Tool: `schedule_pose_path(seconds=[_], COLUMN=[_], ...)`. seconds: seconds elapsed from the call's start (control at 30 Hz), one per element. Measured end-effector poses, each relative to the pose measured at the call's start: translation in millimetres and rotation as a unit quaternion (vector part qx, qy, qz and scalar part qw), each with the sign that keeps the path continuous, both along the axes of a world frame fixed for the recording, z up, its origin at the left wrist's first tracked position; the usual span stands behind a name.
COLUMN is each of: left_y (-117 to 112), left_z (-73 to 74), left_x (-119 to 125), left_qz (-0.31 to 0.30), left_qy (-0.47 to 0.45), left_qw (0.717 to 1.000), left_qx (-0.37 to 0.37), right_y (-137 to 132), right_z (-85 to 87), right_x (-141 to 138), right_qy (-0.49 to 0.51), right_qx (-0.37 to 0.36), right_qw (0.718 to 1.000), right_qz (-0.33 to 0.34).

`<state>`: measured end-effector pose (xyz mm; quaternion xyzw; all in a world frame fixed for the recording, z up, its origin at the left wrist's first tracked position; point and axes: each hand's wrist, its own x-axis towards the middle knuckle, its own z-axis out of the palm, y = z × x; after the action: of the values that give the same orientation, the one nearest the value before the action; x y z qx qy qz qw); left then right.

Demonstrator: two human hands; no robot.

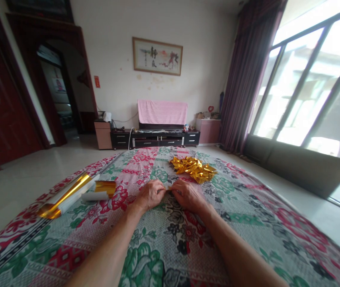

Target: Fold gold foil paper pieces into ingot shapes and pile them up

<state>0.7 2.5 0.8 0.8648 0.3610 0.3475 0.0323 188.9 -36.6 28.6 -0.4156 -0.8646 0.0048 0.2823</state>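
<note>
My left hand (150, 194) and my right hand (187, 194) rest close together on a flowered cloth (170, 239), fingers curled and pinched toward each other. Between the fingertips shows a tiny gold edge, too small to name. Just beyond my right hand lies a pile of folded gold foil pieces (194, 168). To the left of my left hand lie gold foil sheets, some rolled with their white backs showing (77, 193).
The cloth covers a wide surface with bare tiled floor around it. A dark TV cabinet (158, 138) with a pink towel stands against the far wall. Large windows and a purple curtain (247, 79) are on the right, dark wooden doors on the left.
</note>
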Motion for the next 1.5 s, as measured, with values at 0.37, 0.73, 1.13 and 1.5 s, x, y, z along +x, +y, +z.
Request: schedule_pose_path(seconds=[0.37, 0.73, 1.13, 1.5], left_y=[1.7, -1.6, -2.5, 1.9], left_z=[0.6, 4.2, 3.6, 1.1], left_x=[7.6, 13.2, 12.9, 5.9], left_qz=[0.101, 0.154, 0.130, 0.064], left_qy=[0.026, 0.030, -0.007, 0.004], left_qw=[0.994, 0.986, 0.989, 0.996], left_qx=[-0.031, -0.058, -0.066, -0.058], right_y=[14.4, 14.5, 13.9, 11.3], right_z=[-12.9, -13.7, -13.2, -8.1], right_x=[-6.9, -9.7, -11.3, -7.1], right_qy=[0.056, 0.027, -0.016, -0.004], right_qx=[-0.015, 0.005, 0.000, -0.010], right_qw=[0.995, 0.995, 0.992, 0.997], right_qz=[-0.076, -0.094, -0.127, -0.080])
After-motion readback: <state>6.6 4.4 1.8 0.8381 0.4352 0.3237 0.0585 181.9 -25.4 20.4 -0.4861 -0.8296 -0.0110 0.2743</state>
